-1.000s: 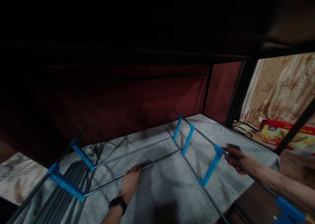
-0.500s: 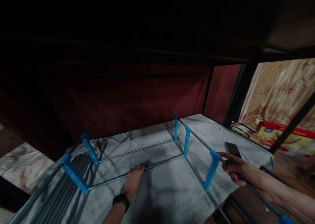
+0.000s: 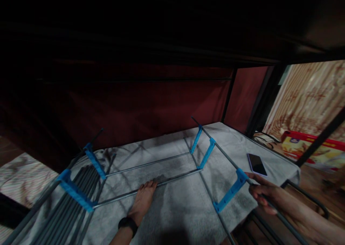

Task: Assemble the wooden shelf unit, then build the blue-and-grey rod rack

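A frame of thin grey metal rods [image 3: 151, 164] and blue plastic connectors [image 3: 229, 191] lies on a grey cloth-covered surface [image 3: 178, 209]. My left hand [image 3: 142, 200], with a black band at the wrist, rests flat and open on the cloth, its fingertips touching the nearer cross rod. My right hand [image 3: 265, 194] is closed round the upper right rod, just beside a blue connector. More blue connectors [image 3: 72, 189] join rods at the left end.
A dark phone [image 3: 257, 164] lies on the cloth near the right edge. Several loose grey rods [image 3: 67, 209] lie bundled at the left. A dark red fabric wall [image 3: 140, 108] stands behind. A red and yellow box [image 3: 309, 146] sits on the floor at right.
My right hand has tilted the right rod and its connectors outward to the right. My left hand stays on the cross rod.
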{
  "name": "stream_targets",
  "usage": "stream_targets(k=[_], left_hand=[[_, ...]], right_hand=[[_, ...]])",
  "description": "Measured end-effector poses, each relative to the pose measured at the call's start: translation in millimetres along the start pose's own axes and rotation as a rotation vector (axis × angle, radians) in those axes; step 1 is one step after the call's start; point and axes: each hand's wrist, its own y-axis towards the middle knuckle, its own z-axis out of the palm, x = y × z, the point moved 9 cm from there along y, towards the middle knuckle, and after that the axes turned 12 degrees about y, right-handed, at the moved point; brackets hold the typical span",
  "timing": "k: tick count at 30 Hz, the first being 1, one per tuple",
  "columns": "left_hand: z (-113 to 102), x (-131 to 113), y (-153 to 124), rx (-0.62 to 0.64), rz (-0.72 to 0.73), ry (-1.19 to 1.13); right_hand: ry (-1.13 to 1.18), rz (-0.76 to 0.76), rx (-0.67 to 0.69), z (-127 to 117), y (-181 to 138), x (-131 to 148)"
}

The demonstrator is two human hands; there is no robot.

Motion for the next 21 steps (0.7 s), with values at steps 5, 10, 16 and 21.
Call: stream_targets(k=[5, 10, 16, 21], left_hand=[[0.3, 0.1, -1.5, 0.027, -0.009, -0.009], [-1.8, -0.8, -7.1, 0.025, 0.041, 0.008], [7.4, 0.7, -6.2, 0.028, 0.048, 0.05], [2.8, -0.2, -5.8, 0.005, 0.043, 0.095]], right_hand=[[0.056, 0.049, 0.047, 7.4, -7.8, -11.5], [0.153, 0.049, 0.024, 6.7, -21.6, -12.4], [0.224, 0.078, 0.007, -6.4, -24.0, -16.1], [0.174, 0.119, 0.005, -9.4, -25.6, -24.6]])
